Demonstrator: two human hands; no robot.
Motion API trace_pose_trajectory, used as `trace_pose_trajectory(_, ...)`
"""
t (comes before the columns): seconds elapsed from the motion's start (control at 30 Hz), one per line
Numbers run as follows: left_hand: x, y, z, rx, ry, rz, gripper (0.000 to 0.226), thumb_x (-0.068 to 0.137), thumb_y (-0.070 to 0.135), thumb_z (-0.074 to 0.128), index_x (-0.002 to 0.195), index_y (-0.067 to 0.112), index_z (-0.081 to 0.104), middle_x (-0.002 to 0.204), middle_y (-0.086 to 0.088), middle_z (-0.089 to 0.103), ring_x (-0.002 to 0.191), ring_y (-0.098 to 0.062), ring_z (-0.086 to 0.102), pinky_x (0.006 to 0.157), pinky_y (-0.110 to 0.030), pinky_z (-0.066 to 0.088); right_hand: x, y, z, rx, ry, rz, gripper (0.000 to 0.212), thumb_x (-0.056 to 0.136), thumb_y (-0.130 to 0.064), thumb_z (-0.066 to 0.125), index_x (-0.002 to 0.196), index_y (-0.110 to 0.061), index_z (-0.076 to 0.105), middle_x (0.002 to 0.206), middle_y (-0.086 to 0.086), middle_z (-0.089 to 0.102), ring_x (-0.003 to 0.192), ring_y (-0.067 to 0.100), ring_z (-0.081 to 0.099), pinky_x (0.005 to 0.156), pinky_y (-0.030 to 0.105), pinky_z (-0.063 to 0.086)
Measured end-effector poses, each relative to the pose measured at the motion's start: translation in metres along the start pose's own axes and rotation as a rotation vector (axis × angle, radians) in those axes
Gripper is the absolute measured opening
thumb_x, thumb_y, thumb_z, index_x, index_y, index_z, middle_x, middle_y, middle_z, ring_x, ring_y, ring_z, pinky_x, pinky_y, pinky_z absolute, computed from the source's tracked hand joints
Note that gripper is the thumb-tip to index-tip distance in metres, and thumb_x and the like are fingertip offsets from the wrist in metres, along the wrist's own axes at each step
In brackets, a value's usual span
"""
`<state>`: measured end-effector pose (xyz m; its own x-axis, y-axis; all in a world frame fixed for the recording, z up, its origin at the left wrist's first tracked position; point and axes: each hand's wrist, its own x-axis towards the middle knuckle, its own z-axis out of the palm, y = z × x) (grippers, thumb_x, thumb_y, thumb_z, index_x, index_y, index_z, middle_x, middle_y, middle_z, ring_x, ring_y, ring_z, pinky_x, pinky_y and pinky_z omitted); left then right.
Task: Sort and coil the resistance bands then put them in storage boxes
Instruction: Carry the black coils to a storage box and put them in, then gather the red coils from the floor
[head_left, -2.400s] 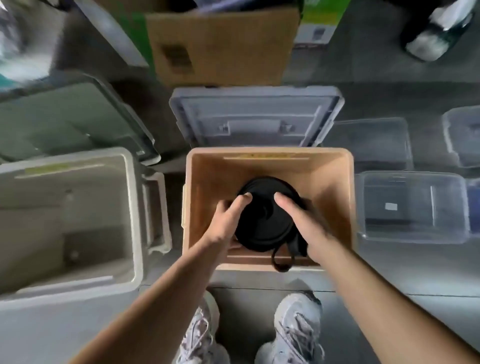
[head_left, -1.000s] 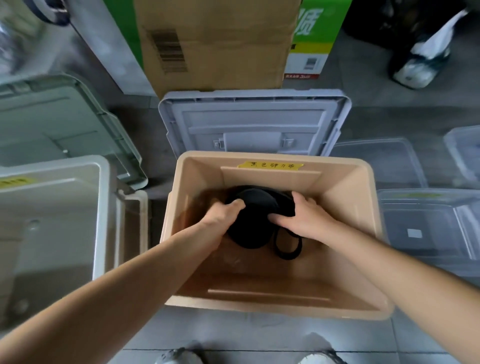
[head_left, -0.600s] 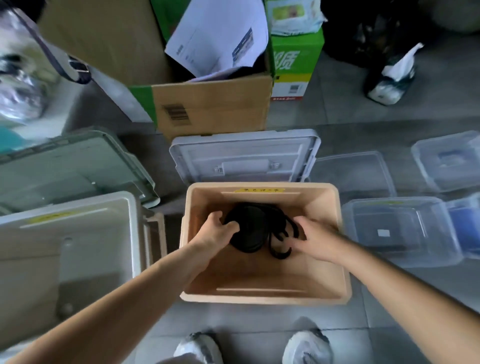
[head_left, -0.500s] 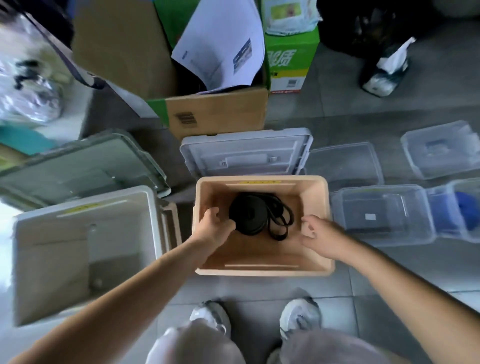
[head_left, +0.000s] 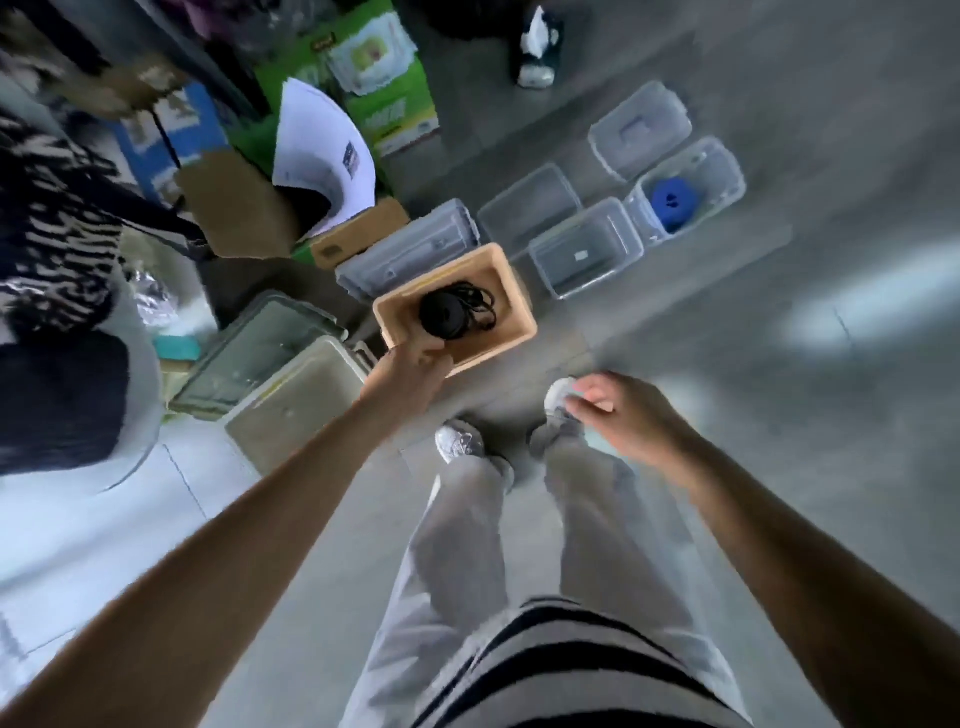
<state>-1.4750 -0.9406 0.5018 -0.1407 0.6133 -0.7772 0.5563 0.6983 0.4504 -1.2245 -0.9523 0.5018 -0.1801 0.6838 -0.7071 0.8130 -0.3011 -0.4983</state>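
My coiled black resistance band (head_left: 441, 317) lies inside the tan storage box (head_left: 508, 297), seemingly sorted by colour, while my right hand (head_left: 618, 415) hangs near it, loose-fingered and empty, and my left hand (head_left: 415, 366) is too blurred to tell.

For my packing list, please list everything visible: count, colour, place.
tan box: one, tan, centre
black band: one, black, inside the tan box
grey lid: one, grey, behind the tan box
clear boxes: four, see-through, right of the tan box
blue band: one, blue, in the rightmost clear box
cream box: one, cream, left of the tan box
cardboard box: one, brown, back left
shoes: two, white, nearest
left hand: empty, above the tan box's near corner
right hand: empty, above the right shoe
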Motion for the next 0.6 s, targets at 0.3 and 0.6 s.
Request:
trace_pose_trajectory(0.3,-0.074,0.175,0.091,0.630,-0.124,0.529,0.030,0.091,0.032,0.052,0.120,0.025,0.056,0.116,0.000,0.064,0.104,-0.024,0.060,0.091,-0.035,0.047,-0.192,0.141,-0.022,0.225,0.379,0.312,0.040,0.083,-0.043,0.064,0.119,-0.025,0.058,0.115,0.001,0.063,0.099,0.020,0.063,0.074,0.033,0.051)
trace_pose_trajectory(0.6,-0.128,0.329,0.240,0.621,-0.017,0.677,0.034,0.091,0.036,0.056,0.124,0.030,0.053,0.116,0.005,0.062,0.103,-0.018,0.060,0.090,-0.031,0.046,-0.251,0.294,-0.186,0.377,0.722,0.338,0.043,0.082,-0.040,0.067,0.120,-0.022,0.057,0.118,-0.003,0.058,0.103,0.012,0.060,0.078,0.031,0.049)
